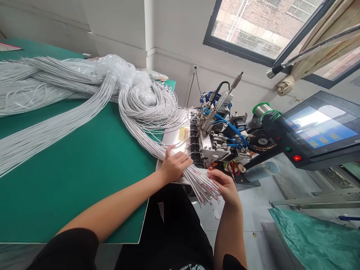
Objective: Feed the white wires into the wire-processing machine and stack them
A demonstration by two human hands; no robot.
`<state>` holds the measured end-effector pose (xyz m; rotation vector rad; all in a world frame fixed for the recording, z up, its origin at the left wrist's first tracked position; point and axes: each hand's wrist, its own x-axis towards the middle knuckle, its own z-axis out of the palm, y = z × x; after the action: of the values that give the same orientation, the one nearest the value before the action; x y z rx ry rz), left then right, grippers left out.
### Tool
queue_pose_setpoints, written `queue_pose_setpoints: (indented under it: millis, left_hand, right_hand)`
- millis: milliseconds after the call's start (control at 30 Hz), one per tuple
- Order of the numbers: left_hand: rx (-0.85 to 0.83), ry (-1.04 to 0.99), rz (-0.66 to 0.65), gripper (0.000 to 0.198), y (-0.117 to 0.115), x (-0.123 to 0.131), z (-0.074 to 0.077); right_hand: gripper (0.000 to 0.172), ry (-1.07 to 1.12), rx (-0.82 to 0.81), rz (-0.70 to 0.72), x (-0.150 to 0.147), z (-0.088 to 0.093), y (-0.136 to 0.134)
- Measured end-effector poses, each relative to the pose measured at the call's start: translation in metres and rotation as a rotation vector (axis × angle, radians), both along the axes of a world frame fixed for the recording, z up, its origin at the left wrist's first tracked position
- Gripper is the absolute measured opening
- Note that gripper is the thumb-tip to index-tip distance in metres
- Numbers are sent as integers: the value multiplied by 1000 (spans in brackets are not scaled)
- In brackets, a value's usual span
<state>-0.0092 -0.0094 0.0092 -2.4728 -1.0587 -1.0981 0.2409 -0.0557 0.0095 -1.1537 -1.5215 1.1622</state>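
A thick bundle of white wires [146, 144] runs off the table toward my lap. My left hand [174, 165] lies over it, fingers curled around the wires near the table's edge. The loose ends, with small reddish marks, fan out beyond that grip. At their right side is my right hand [227, 186], its thumb and fingers bent together against the wire ends; the fingertips are partly hidden. Just beyond both hands stands a bench machine [213, 131] with metal cylinders and blue air tubes. Several single wires lead from the coil to its black row of slots.
More wire bundles [67, 77], partly wrapped in clear plastic, lie across the green table [92, 165]. A touchscreen [323, 127] on a dark housing stands at right, near a spool of solder-like wire [263, 109] and a small black fan [260, 141]. A lamp head [274, 71] hangs above.
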Motion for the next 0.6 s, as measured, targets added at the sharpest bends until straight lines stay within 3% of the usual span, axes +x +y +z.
queue_pose_setpoints:
  millis: [100, 233, 433, 600]
  left_hand:
    - [7, -6, -3, 22, 0, 0, 0]
    - [49, -2, -21, 26, 2, 1, -1]
    - [91, 33, -52, 28, 3, 1, 0]
    - [64, 67, -60, 32, 4, 1, 0]
  right_hand:
    - [33, -25, 41, 107, -2, 10, -2]
    - [21, -91, 141, 163, -3, 16, -1]
    - [21, 4, 86, -67, -3, 2, 3]
    - [24, 168, -46, -145, -5, -11, 8]
